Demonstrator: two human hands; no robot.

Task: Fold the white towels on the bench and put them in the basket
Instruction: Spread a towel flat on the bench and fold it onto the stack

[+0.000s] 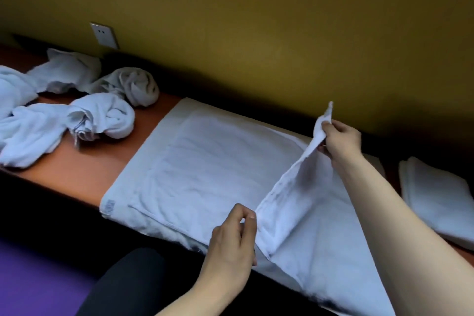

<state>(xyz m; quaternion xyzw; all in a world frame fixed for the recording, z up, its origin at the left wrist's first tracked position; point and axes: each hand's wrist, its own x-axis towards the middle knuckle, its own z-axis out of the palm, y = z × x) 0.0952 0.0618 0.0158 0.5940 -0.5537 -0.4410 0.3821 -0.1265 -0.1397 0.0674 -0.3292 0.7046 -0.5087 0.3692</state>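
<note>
Your right hand pinches the far corner of the white towel between thumb and fingers and holds that corner lifted above the bench. Your left hand pinches the near corner of the same edge, fingers curled on the cloth, low at the near side of the bench. Between the two hands the raised edge runs taut, so the right end of the towel stands up as a flap, while the rest lies flat and spread toward the left. Under it lies a larger white cloth, its left margin and a small label at the near left corner showing. The bench top is orange-brown and runs along a mustard wall with a socket plate at far left. On the left part of the bench lie crumpled towels, several in a loose heap, touching one another, well apart from the flat towel. On the right, past your right forearm, rests a folded towel, flat on the bench. A dark trouser leg shows at the near edge over a purple floor.
</note>
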